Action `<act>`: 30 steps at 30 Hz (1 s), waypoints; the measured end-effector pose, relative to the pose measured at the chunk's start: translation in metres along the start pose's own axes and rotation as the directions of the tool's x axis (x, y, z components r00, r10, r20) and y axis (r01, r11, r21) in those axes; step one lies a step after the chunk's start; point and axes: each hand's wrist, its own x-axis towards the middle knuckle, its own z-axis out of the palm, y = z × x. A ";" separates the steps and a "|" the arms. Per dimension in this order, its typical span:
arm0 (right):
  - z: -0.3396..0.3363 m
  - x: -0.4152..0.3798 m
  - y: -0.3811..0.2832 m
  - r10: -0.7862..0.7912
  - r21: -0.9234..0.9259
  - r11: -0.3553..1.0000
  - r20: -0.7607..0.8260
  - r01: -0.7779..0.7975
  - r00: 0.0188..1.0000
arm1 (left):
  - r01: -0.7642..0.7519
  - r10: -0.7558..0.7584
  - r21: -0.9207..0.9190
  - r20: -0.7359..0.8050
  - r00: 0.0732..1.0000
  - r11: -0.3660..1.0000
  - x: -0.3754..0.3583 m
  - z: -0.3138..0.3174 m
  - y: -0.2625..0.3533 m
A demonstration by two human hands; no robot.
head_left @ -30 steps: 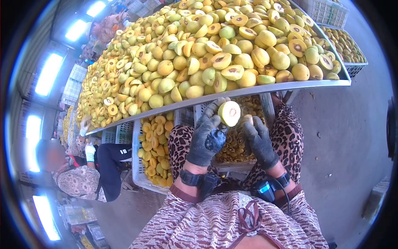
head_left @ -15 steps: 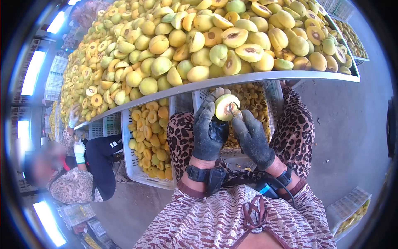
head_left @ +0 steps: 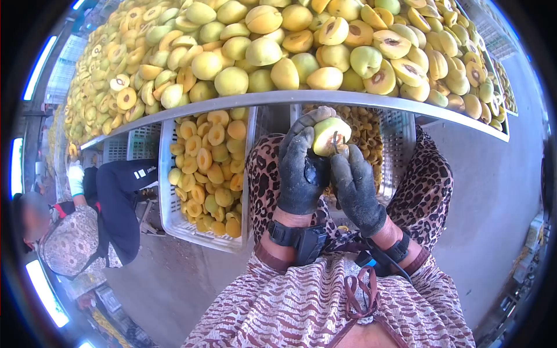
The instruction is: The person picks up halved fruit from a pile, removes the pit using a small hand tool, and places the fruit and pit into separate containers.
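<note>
At the left of the frame, white marks are carried on a co-worker's dark trousers [head_left: 119, 194]; the adjoining lettering is too small to be read. Left of centre, stone-fruit halves [head_left: 204, 158] are contained in a white crate [head_left: 200, 240]. Above centre, a cut stone fruit [head_left: 325, 133] is clasped by the gloved left hand [head_left: 299, 177], its cut face angled toward the gloved right hand [head_left: 357, 194]. A slim dark tool [head_left: 335, 141] is pinched in the right fingertips, its tip at that face.
</note>
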 end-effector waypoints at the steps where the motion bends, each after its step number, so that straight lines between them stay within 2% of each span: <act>1: 0.002 0.000 0.005 -0.301 -0.297 0.905 0.056 0.304 0.952 | -0.004 0.004 -0.008 -0.007 1.000 1.000 0.000 -0.002 0.001; 2: 0.005 0.000 0.007 -0.303 -0.299 0.903 0.066 0.308 0.951 | 0.028 -0.028 -0.064 -0.005 1.000 0.998 0.000 -0.003 0.002; 3: 0.008 -0.001 0.009 -0.386 -0.384 0.844 0.047 0.374 0.921 | 0.060 -0.060 -0.119 -0.002 0.998 0.991 -0.001 -0.003 0.003; 4: 0.010 -0.001 0.010 -0.468 -0.466 0.774 0.036 0.429 0.883 | 0.057 -0.062 -0.117 -0.042 0.997 0.991 -0.001 -0.004 0.002; 5: 0.013 -0.002 0.008 -0.467 -0.466 0.772 0.045 0.432 0.883 | 0.054 -0.060 -0.124 -0.048 0.997 0.991 0.000 -0.006 0.002; 6: 0.018 -0.004 0.004 -0.230 -0.290 0.933 -0.024 0.213 0.973 | 0.056 -0.061 -0.114 -0.038 0.997 0.992 0.002 -0.009 0.001; 7: 0.020 -0.004 0.002 0.032 -0.093 0.995 -0.044 -0.036 0.999 | 0.057 -0.060 -0.103 -0.026 0.998 0.993 0.003 -0.011 0.000; 8: 0.021 -0.005 0.006 0.029 -0.098 0.995 -0.040 -0.033 0.999 | 0.053 -0.057 -0.109 -0.028 0.998 0.993 0.003 -0.013 -0.001; 10: 0.023 -0.005 0.019 0.108 0.008 0.994 0.041 -0.108 0.993 | 0.063 -0.064 -0.069 -0.012 0.998 0.996 0.004 -0.017 -0.002; 13: 0.024 -0.007 0.023 0.058 0.027 0.998 0.080 -0.060 0.995 | 0.041 -0.041 0.000 -0.049 0.998 0.999 0.005 -0.023 -0.010; 15: 0.025 -0.010 0.025 0.003 -0.019 1.000 0.053 -0.002 0.999 | 0.030 -0.032 -0.045 -0.046 0.998 0.999 0.007 -0.020 -0.011; 16: 0.029 -0.011 0.030 0.005 0.071 0.997 0.027 -0.007 1.000 | 0.044 -0.047 -0.052 -0.057 0.997 0.998 0.005 -0.020 -0.008; 17: 0.022 -0.016 0.025 0.203 0.102 0.970 0.148 -0.219 0.968 | 0.049 -0.052 -0.066 -0.050 0.997 0.997 0.002 -0.019 -0.005; 18: 0.027 -0.025 0.042 0.097 0.081 0.991 0.114 -0.106 0.989 | 0.064 -0.067 -0.072 -0.050 0.996 0.995 0.000 -0.019 -0.005; 19: 0.026 -0.024 0.035 0.063 0.173 0.982 0.118 -0.082 0.991 | 0.062 -0.065 -0.074 -0.039 0.997 0.995 0.000 -0.018 -0.006; 20: 0.029 -0.028 0.049 0.032 0.088 0.995 0.154 -0.046 0.988 | 0.036 -0.036 -0.019 -0.009 0.999 0.999 0.002 -0.017 -0.004; 21: 0.028 -0.025 0.042 0.069 0.082 0.993 0.143 -0.081 0.987 | 0.012 -0.013 0.042 0.005 1.000 0.999 0.004 -0.016 -0.003; 23: 0.021 -0.021 0.030 0.078 0.072 0.993 0.140 -0.089 0.987 | -0.014 0.023 0.144 -0.062 0.998 0.989 0.004 -0.008 -0.004; 24: 0.018 -0.014 0.026 0.050 0.079 0.995 0.131 -0.061 0.990 | -0.040 0.048 0.151 -0.046 0.998 0.988 0.009 -0.001 0.004; 26: 0.011 -0.023 0.024 -0.129 0.119 0.986 0.119 0.115 0.984 | -0.067 0.060 0.204 0.040 0.997 0.977 0.000 0.006 0.013; 27: 0.003 -0.023 0.021 0.238 0.422 0.835 0.301 -0.353 0.924 | -0.042 0.042 0.170 0.002 0.999 0.985 -0.005 0.009 0.011; 28: -0.011 -0.017 0.021 0.422 0.486 0.538 0.552 -0.688 0.720 | -0.056 0.057 0.108 -0.004 0.998 0.993 -0.003 0.003 0.000; 29: -0.022 -0.009 -0.002 0.455 0.340 0.653 0.538 -0.677 0.710 | -0.083 0.086 0.103 -0.020 0.996 0.991 0.000 0.003 -0.009; 30: -0.024 -0.005 0.011 0.227 0.264 0.859 0.569 -0.438 0.790 | -0.134 0.136 0.245 0.009 0.991 0.960 -0.003 0.017 0.004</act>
